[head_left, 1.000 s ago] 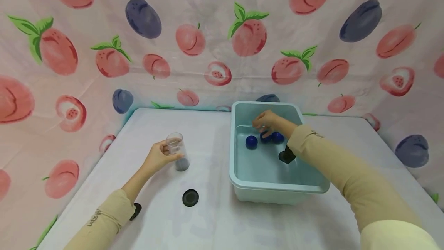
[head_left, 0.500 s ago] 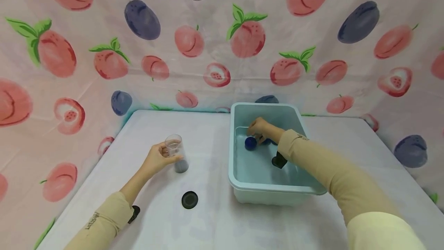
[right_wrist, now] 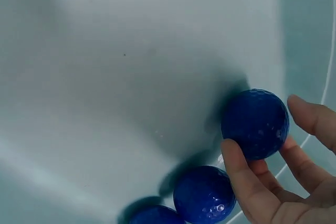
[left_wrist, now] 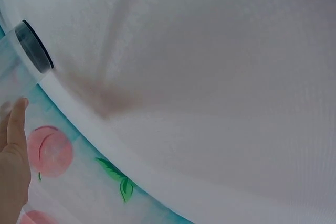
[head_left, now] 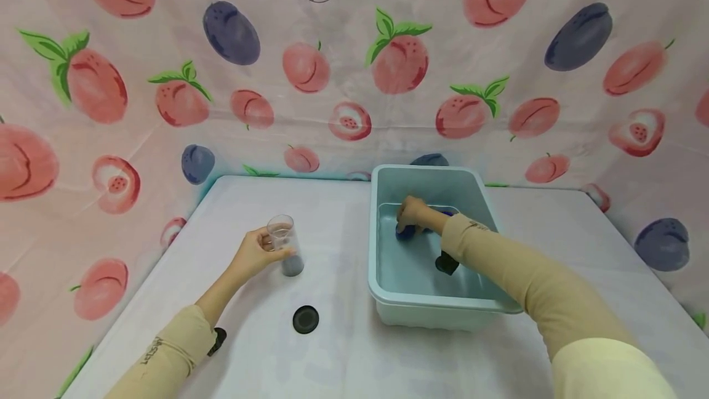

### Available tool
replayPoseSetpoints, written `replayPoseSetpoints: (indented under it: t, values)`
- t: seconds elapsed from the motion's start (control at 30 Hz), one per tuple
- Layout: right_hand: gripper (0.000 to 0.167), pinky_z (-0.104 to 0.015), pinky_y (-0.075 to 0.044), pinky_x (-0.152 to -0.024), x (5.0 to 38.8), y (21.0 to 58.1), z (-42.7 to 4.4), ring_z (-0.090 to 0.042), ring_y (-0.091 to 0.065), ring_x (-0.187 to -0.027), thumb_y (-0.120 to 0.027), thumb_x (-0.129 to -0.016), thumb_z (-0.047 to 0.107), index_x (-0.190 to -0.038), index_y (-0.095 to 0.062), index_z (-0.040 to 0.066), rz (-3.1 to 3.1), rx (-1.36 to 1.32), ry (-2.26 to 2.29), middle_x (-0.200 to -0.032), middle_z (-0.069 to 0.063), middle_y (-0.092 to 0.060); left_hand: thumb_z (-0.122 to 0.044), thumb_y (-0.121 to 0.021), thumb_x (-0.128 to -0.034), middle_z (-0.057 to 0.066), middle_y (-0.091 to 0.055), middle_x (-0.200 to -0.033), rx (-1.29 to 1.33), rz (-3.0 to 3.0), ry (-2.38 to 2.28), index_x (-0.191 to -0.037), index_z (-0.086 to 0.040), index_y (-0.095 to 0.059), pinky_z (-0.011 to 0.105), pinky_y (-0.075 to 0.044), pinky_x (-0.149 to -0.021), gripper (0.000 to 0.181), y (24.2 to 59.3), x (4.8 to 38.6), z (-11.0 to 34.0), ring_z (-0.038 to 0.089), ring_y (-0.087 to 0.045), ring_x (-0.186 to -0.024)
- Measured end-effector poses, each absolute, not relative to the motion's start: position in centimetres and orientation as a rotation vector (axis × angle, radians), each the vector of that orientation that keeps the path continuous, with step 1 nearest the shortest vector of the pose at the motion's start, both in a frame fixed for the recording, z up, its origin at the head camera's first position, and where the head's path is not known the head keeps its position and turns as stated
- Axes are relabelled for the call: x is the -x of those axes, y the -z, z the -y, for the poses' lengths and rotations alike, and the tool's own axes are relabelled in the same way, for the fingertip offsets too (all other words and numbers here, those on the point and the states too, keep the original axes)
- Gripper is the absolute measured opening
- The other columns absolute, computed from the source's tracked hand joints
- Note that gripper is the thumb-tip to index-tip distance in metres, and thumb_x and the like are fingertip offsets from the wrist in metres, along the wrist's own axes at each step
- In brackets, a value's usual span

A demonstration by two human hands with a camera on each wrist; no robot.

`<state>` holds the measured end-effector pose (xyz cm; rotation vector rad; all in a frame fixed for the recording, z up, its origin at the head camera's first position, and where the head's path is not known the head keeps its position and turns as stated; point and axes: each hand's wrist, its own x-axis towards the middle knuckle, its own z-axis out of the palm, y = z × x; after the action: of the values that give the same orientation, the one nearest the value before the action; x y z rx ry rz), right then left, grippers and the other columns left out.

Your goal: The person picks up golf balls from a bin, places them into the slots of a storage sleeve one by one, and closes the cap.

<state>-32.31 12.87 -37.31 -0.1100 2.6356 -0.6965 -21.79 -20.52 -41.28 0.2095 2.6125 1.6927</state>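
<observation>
My left hand [head_left: 257, 256] holds a clear cylindrical container [head_left: 284, 240] upright over the white table, thumb on one side and fingers on the other. Its dark base shows in the left wrist view, where only part of the left hand [left_wrist: 13, 156] appears. Inside the light blue plastic tub [head_left: 432, 299], my right hand [head_left: 414, 211] reaches down onto a blue golf ball [right_wrist: 255, 124]. Its fingers curl round that ball, the thumb tip close to the ball's edge. A second golf ball [right_wrist: 205, 195] and a third golf ball [right_wrist: 156, 216] lie beside it, partly hidden in the head view.
A round black disc [head_left: 306, 319] lies flat on the white table [head_left: 343, 362], in front of the clear container. The tub's raised walls surround the right hand. A fruit-printed cloth [head_left: 310, 116] hangs behind the table. Black wrist cameras sit under both forearms.
Within the tub, my right hand has moved left and down from above the balls onto the leftmost one, and its fingers have come round it. The left hand keeps its hold on the container.
</observation>
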Motion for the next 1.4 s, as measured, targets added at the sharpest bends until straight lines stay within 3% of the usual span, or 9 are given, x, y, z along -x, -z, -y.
replayPoseSetpoints:
  t: [0.17,0.37,0.57,0.63,0.77,0.8,1.1,1.3,1.4]
  values:
    - [0.029,-0.039,-0.059,-0.068,31.8,37.3,-12.7,-0.027,-0.063,-0.084,-0.072,-0.077,0.001,-0.104,-0.065,-0.008,-2.692,0.221,0.617,-0.106,-0.022,-0.064,-0.012,-0.077,-0.0768,0.01,-0.068,-0.098,-0.198,-2.62,-1.682,-0.123,-0.002,-0.059,0.014,-0.041,-0.058,0.05,41.2,21.8,20.5,-0.001,-0.049,-0.067]
    - [0.026,-0.039,-0.058,-0.072,31.3,36.7,-13.0,-0.024,-0.061,-0.083,-0.07,-0.079,0.001,-0.104,-0.064,-0.007,-2.645,0.218,0.692,-0.104,-0.019,-0.062,-0.013,-0.077,-0.0779,0.022,-0.062,-0.121,-0.198,-2.604,-1.671,-0.126,0.0,-0.057,0.013,-0.051,-0.072,0.053,41.2,21.8,20.5,0.0,-0.062,-0.087]
    - [0.03,-0.039,-0.058,-0.077,31.5,36.2,-13.6,-0.029,-0.063,-0.091,-0.068,-0.081,0.003,-0.109,-0.062,-0.008,-2.572,0.218,0.782,-0.109,-0.022,-0.061,-0.013,-0.077,-0.077,0.019,-0.064,-0.116,-0.207,-2.608,-1.683,-0.125,0.0,-0.058,0.014,-0.051,-0.071,0.053,41.3,22.0,20.3,-0.005,-0.061,-0.081]
    - [0.032,-0.039,-0.058,-0.076,31.5,36.1,-13.7,-0.03,-0.064,-0.092,-0.067,-0.082,0.005,-0.11,-0.062,-0.008,-2.546,0.229,0.8,-0.11,-0.023,-0.061,-0.014,-0.078,-0.0766,0.017,-0.065,-0.11,-0.205,-2.61,-1.681,-0.124,-0.001,-0.058,0.013,-0.047,-0.064,0.053,41.3,22.0,20.3,-0.006,-0.054,-0.073]
    - [0.038,-0.038,-0.058,-0.077,31.5,35.6,-13.8,-0.035,-0.064,-0.096,-0.062,-0.087,0.009,-0.119,-0.058,-0.011,-2.454,0.228,0.874,-0.118,-0.028,-0.06,-0.015,-0.079,-0.0758,0.017,-0.065,-0.111,-0.197,-2.606,-1.679,-0.124,-0.002,-0.059,0.013,-0.046,-0.065,0.053,41.2,21.8,20.4,-0.002,-0.054,-0.075]
    - [0.04,-0.039,-0.058,-0.077,31.5,35.5,-13.8,-0.036,-0.064,-0.097,-0.061,-0.088,0.01,-0.12,-0.056,-0.012,-2.432,0.219,0.892,-0.12,-0.029,-0.058,-0.014,-0.079,-0.0756,0.015,-0.065,-0.1,-0.189,-2.602,-1.678,-0.124,-0.003,-0.059,0.013,-0.042,-0.061,0.053,41.1,21.8,20.4,-0.002,-0.05,-0.07]
    - [0.043,-0.04,-0.055,-0.085,31.6,34.8,-14.4,-0.032,-0.066,-0.096,-0.057,-0.091,0.013,-0.126,-0.052,-0.013,-2.37,0.167,0.975,-0.129,-0.031,-0.052,-0.012,-0.078,-0.0765,0.022,-0.062,-0.12,-0.233,-2.615,-1.658,-0.124,-0.002,-0.059,0.015,-0.046,-0.066,0.052,40.9,21.5,20.4,0.0,-0.054,-0.076]
    - [0.043,-0.04,-0.054,-0.088,31.7,34.0,-14.3,-0.02,-0.062,-0.08,-0.055,-0.092,0.012,-0.128,-0.05,-0.012,-2.357,0.202,1.022,-0.126,-0.031,-0.054,-0.014,-0.076,-0.0782,0.021,-0.061,-0.123,-0.206,-2.612,-1.662,-0.125,-0.002,-0.058,0.015,-0.05,-0.074,0.052,40.8,21.6,20.2,0.018,-0.063,-0.097]
    - [0.043,-0.038,-0.054,-0.087,31.5,33.5,-14.2,-0.018,-0.06,-0.078,-0.055,-0.093,0.013,-0.129,-0.049,-0.011,-2.352,0.188,1.045,-0.127,-0.03,-0.054,-0.015,-0.076,-0.0789,0.02,-0.058,-0.128,-0.169,-2.608,-1.656,-0.126,-0.003,-0.057,0.024,-0.053,-0.084,0.052,40.6,21.5,19.8,0.031,-0.06,-0.113]
